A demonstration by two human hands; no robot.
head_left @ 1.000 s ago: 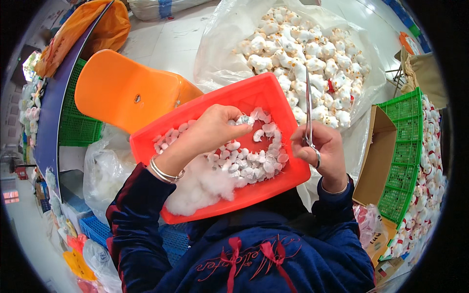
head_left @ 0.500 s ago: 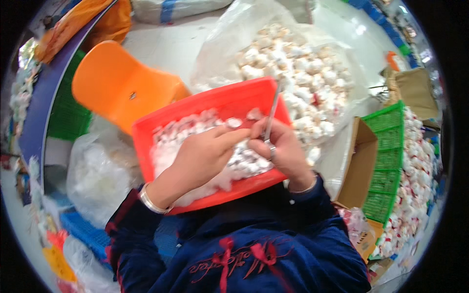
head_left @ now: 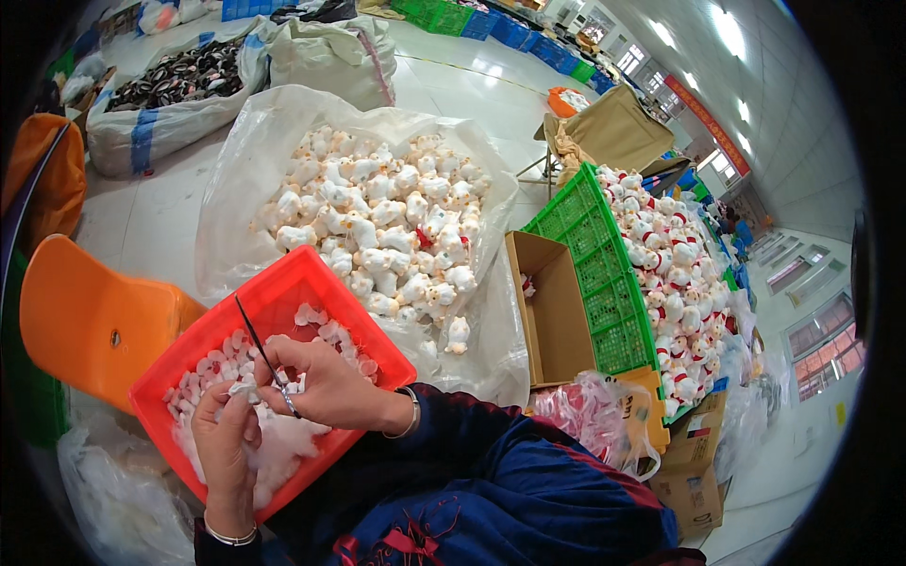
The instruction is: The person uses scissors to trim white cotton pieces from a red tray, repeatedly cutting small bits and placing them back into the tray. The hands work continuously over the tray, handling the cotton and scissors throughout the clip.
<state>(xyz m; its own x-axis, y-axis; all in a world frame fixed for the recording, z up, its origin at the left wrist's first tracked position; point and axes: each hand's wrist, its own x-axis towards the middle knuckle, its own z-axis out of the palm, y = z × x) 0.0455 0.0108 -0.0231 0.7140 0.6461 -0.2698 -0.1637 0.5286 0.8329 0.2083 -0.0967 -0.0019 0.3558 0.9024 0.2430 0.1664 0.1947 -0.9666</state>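
Note:
In my right hand (head_left: 330, 385) is a long, thin, forceps-like metal tool (head_left: 253, 332), its dark narrow end angled up and away and its loops at my fingers. My left hand (head_left: 226, 441) pinches a small white soft piece (head_left: 242, 389) just left of the tool's loops. Both hands are over a red plastic tub (head_left: 294, 275). Fluffy white stuffing (head_left: 291, 445) fills the tub's near part, and small white pieces (head_left: 342, 341) lie along its far side. My fingers partly hide the white piece.
Beyond the tub, small white plush toys (head_left: 377, 212) are heaped on a clear plastic sheet (head_left: 231, 222). An orange chair (head_left: 85, 311) stands left. At right are a cardboard box (head_left: 552, 325), a green crate (head_left: 604, 274) and a pile of red-trimmed white toys (head_left: 675, 292).
My view has swung right and up, so the tub sits lower left and more of the room shows. My left hand has moved to the near side of my right hand; the tool stays held.

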